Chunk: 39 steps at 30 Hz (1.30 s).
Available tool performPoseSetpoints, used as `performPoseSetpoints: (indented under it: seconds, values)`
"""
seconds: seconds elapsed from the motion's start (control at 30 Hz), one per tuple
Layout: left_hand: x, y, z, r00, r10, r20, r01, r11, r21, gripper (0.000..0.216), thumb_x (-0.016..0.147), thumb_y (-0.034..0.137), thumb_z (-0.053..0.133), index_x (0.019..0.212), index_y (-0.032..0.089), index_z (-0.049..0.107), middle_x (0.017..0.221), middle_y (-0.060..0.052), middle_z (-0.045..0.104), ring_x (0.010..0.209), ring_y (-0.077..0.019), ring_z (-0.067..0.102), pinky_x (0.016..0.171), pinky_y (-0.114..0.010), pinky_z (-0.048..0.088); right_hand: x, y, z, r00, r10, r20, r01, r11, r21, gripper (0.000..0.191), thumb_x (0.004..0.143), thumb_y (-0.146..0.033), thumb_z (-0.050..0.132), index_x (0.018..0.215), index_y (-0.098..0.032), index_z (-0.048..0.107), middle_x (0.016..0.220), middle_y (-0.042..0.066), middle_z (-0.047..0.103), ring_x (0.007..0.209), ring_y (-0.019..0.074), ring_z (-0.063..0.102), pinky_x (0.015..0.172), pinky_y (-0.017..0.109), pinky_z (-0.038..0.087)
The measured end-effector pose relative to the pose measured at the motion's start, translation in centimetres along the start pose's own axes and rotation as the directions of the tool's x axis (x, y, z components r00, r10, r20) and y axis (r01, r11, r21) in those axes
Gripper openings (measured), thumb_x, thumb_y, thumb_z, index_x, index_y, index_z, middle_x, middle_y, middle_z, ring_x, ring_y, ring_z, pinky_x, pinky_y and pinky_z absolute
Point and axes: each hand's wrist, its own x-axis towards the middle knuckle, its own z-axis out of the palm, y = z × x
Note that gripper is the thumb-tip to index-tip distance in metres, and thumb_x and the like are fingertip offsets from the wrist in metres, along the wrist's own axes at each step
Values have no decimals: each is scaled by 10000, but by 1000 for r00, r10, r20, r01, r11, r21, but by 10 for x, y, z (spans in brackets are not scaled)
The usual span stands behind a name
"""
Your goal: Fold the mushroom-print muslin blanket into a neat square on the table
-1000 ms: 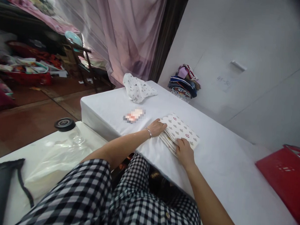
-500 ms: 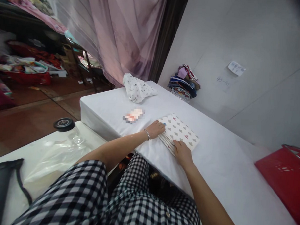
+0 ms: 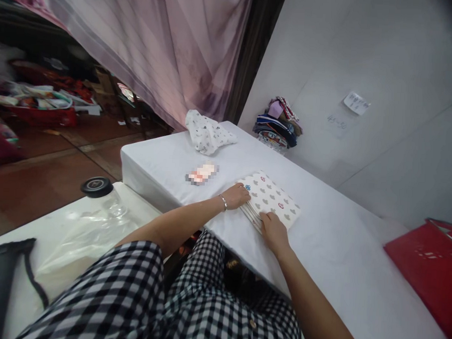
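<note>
You are reaching both bare arms forward and slightly inward, so that your hands are lying near each other. Your left hand (image 3: 237,195) is resting palm down with its fingers stretched forward and flat, and a thin bracelet is circling its wrist. Your right hand (image 3: 273,229) is also lying palm down, its fingers curling a little at the tips. Neither hand is gripping anything. Both forearms are running almost straight, with the elbows low.
</note>
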Motion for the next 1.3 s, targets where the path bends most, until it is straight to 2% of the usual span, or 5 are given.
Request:
performPoseSetpoints:
  seconds: [0.2, 0.43, 0.87, 1.1, 1.3]
  values:
    - [-2, 1, -8, 999, 8, 42, -6, 999, -40, 129, 797, 161, 461, 844, 178, 580, 809, -40, 604, 804, -165, 521, 802, -323, 314, 1, -5, -4, 1000, 15, 21, -15, 999, -31, 300, 863, -262, 399, 1145, -207, 487, 1066, 90, 505, 984, 205, 446, 727, 280, 370]
    - [0, 0, -16, 993, 47, 112, -40, 997, -67, 242, 743, 296, 562, 957, 183, 571, 889, -58, 605, 853, -194, 525, 812, -338, 311, 9, -3, -5, 999, 7, 48, -6, 1000, -23, 215, 873, -255, 377, 1022, -187, 517, 1005, 83, 527, 961, 197, 470, 679, 267, 360]
    - [9, 6, -14, 994, 0, 113, -1, 1000, 4, 276, 750, 403, 575, 915, 181, 572, 875, -64, 598, 826, -209, 516, 769, -358, 305, 12, 10, -3, 999, 20, 27, -23, 994, 102, 351, 854, -213, 364, 1192, -203, 456, 1026, 57, 570, 948, 167, 504, 750, 245, 331]
    - [6, 12, -8, 999, 32, 28, -34, 995, 89, 88, 780, 176, 485, 758, 150, 566, 768, -63, 594, 733, -182, 515, 787, -353, 315, 5, 1, -6, 999, 32, 32, -33, 999, 38, 340, 869, -225, 339, 1194, -224, 438, 1029, 65, 550, 934, 176, 500, 692, 252, 344]
    - [-3, 11, -7, 997, 70, 29, -73, 994, 87, 99, 785, 152, 463, 766, 160, 560, 768, -67, 586, 743, -185, 503, 776, -356, 326, -2, -15, -5, 998, 55, 35, -55, 998, -13, 329, 895, -305, 337, 1205, -228, 419, 1040, 91, 520, 932, 201, 486, 702, 275, 359]
